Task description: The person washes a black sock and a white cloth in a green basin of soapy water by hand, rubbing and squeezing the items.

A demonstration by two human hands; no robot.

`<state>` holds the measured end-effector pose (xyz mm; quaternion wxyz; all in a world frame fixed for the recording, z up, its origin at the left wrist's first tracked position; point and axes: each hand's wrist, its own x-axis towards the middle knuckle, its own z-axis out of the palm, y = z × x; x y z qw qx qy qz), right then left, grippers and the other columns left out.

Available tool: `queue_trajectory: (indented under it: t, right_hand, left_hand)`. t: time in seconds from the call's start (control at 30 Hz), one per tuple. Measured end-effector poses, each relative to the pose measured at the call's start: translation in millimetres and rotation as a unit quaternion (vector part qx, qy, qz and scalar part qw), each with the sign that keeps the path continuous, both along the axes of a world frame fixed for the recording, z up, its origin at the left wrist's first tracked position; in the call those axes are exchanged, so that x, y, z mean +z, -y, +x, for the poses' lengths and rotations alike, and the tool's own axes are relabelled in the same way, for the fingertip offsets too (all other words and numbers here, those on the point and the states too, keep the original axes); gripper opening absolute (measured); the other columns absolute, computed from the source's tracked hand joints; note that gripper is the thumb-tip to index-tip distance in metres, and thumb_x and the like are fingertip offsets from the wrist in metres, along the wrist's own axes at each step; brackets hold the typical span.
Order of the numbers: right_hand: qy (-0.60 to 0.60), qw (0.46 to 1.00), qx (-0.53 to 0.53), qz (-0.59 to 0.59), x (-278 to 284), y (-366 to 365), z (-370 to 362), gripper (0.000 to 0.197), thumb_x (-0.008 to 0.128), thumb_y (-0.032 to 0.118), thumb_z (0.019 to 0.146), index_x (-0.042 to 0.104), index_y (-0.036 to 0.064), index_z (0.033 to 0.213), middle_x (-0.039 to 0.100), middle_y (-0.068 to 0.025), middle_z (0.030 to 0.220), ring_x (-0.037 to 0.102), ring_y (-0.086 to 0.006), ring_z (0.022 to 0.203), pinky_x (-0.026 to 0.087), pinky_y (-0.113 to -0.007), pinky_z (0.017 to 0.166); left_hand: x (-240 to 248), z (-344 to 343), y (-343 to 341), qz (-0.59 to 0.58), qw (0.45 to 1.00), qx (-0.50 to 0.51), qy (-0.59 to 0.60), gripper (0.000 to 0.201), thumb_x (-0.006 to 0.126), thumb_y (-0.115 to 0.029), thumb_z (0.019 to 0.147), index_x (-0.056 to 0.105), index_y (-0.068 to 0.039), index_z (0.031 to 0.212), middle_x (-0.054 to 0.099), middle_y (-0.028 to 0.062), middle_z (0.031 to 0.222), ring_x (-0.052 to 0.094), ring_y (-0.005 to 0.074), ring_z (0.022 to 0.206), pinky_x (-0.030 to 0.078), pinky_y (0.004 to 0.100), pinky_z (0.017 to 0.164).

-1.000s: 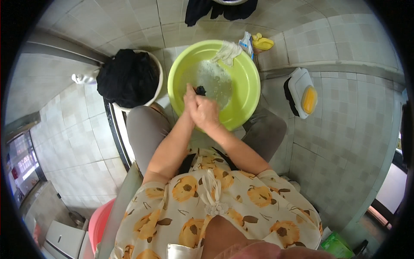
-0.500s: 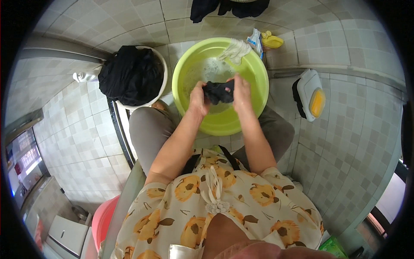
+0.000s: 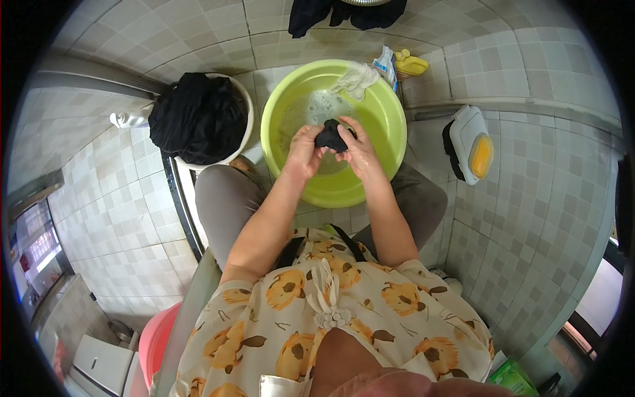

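Note:
A small black wet cloth, bunched up so that its kind does not show, is held over a lime-green basin. My left hand grips its left side between thumb and fingers. On the right, my right hand holds the other side, its fingers curled around the cloth. Beneath them lies soapy water with foam. A white cloth hangs over the basin's far right rim.
Left of the basin, a white tub holds a heap of black clothes. A white bottle stands beyond it. Behind the basin are a yellow bottle and a blue-white packet. At right sits a yellow soap bar on a white lid-like piece.
My hands have come closer together, and the black cloth, stretched between them before, is now gathered into a compact bunch. The whole view has shifted slightly.

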<state>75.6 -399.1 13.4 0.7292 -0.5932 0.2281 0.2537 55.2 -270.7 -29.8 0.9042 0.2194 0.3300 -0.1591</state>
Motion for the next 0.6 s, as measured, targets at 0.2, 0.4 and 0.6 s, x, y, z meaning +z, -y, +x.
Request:
queue_trajectory:
  t: [0.2, 0.4, 0.6]
  right_hand:
    - [0.036, 0.997, 0.053, -0.041, 2.4, 4.5, 8.3, 0.02, 0.062, 0.01, 0.086, 0.06, 0.0033, 0.104, 0.059, -0.0069, 0.079, 0.048, -0.0095, 0.053, 0.037, -0.023, 0.041]
    - [0.319, 0.881, 0.23, -0.261, 22.9, -37.3, -35.7, 0.008, 0.064, 0.008, 0.078, 0.06, 0.0042, 0.084, 0.063, -0.0059, 0.076, 0.061, -0.0189, 0.072, 0.049, -0.031, 0.066]
    - [0.238, 0.806, 0.199, -0.504, -23.8, -39.5, -0.4, 0.028, 0.054, 0.029, 0.082, 0.063, 0.0029, 0.073, 0.059, -0.0213, 0.066, 0.058, -0.0396, 0.062, 0.046, -0.045, 0.056]
  left_hand:
    - [0.3, -4.7, 9.1, 0.183, 0.983, -0.031, 0.005, 0.017, 0.045, -0.002, 0.087, 0.058, -0.005, 0.098, 0.061, 0.0063, 0.09, 0.06, 0.0185, 0.078, 0.05, 0.0307, 0.067]
    - [-35.0, -4.0, -5.6, 0.144, 0.985, 0.0, -0.094, 0.016, 0.051, -0.019, 0.084, 0.059, -0.005, 0.086, 0.058, 0.0047, 0.081, 0.056, 0.0187, 0.066, 0.045, 0.034, 0.054]
    - [12.8, -17.5, 25.9, -0.001, 0.99, -0.052, -0.131, 0.029, 0.041, -0.039, 0.094, 0.054, -0.013, 0.097, 0.055, 0.0017, 0.071, 0.048, 0.0145, 0.049, 0.031, 0.0311, 0.035]
